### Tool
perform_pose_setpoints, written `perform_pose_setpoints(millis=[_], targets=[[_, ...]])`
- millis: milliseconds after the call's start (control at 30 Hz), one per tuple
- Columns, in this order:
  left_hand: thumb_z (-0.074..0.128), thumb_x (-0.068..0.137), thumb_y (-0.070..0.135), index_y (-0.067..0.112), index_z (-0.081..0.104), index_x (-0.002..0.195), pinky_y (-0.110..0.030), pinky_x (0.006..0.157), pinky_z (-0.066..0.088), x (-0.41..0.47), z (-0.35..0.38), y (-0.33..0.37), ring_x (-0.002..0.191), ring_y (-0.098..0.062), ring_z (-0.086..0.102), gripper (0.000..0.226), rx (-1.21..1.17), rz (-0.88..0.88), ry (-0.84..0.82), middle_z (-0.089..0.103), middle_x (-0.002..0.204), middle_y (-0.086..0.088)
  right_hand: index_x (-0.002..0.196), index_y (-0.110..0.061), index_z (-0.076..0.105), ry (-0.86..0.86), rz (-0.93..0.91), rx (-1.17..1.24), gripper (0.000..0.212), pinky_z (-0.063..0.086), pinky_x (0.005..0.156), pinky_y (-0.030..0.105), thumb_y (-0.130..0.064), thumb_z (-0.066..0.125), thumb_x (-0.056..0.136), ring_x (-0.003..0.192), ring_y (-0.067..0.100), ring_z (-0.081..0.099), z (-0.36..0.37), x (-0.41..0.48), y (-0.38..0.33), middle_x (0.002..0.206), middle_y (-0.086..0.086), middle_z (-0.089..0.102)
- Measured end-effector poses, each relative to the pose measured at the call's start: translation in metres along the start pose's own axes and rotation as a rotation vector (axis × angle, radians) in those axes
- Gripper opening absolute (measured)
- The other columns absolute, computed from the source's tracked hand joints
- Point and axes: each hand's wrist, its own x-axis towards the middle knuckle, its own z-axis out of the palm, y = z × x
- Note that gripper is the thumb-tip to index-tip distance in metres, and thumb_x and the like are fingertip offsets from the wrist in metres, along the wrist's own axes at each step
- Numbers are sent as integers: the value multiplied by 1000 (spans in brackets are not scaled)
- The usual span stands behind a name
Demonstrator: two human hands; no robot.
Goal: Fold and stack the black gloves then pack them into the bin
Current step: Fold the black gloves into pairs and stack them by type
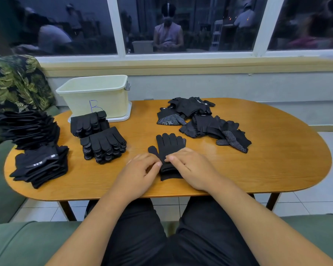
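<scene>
Folded stacks (102, 144) wait beside the bin (96, 95), seemingly not yet packed, a loose pile (204, 121) lies unfolded, and left hand (142, 169) and right hand (188, 166) pinch one glove (168, 146) by its cuff

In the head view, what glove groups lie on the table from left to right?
Leaning stacks of folded black gloves, two neat stacks of dotted-palm black gloves, single flat black knit glove, loose pile of unfolded black gloves.

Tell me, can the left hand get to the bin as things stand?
Probably yes. The left hand pinches the glove, the open bin stands on its side of the table, and the glove stacks between look low enough to reach over.
</scene>
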Motion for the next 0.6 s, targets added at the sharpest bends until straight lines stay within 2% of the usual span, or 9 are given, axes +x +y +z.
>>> perform_pose_setpoints(millis=[133, 233, 333, 433, 500, 600], targets=[[48, 98, 70, 42, 61, 102, -41, 101, 47, 3, 2, 4, 109, -1, 52, 32, 64, -23, -22, 57, 105, 25, 125, -37, 75, -21, -10, -31, 30, 52, 100, 37, -46, 53, 108, 115, 0, 53, -4, 15, 5, 122, -22, 73], [51, 91, 76, 42, 58, 104, -40, 102, 45, 3, 2, 6, 110, -3, 50, 37, 97, -4, -28, 55, 108, 25, 128, -39, 72, -110, -100, -21, 28, 50, 101, 35, -40, 61, 102, 116, 2, 52, -10, 31, 0, 125, -24, 69], [48, 89, 78, 41, 60, 107, -40, 105, 44, 4, 1, 5, 114, -5, 49, 43, 111, -5, -42, 53, 114, 25, 146, -36, 58, -252, -130, -3, 40, 42, 114, 35, -36, 58, 105, 137, 4, 46, -11, 46, 0, 148, -19, 57], [48, 89, 77, 40, 59, 102, -41, 104, 44, 5, 1, 5, 112, -6, 50, 42, 117, 0, -40, 54, 113, 24, 166, -36, 35, -341, -134, -128, 59, 21, 129, 37, -53, 46, 111, 160, 7, 20, -5, 53, 15, 173, -13, 30], [50, 89, 77, 40, 59, 101, -41, 103, 43, 5, 1, 5, 112, -6, 49, 40, 120, 4, -33, 55, 113, 24, 169, -40, 25, -372, -110, -209, 68, 8, 132, 40, -69, 34, 108, 164, 9, 5, -5, 58, 30, 178, -13, 13], [55, 90, 75, 40, 60, 100, -41, 103, 42, 5, 1, 5, 114, -6, 49, 36, 120, 6, -30, 55, 115, 23, 169, -44, 16, -370, -19, -254, 73, 3, 134, 45, -78, 26, 104, 165, 11, -2, -10, 69, 45, 180, -11, 3]])
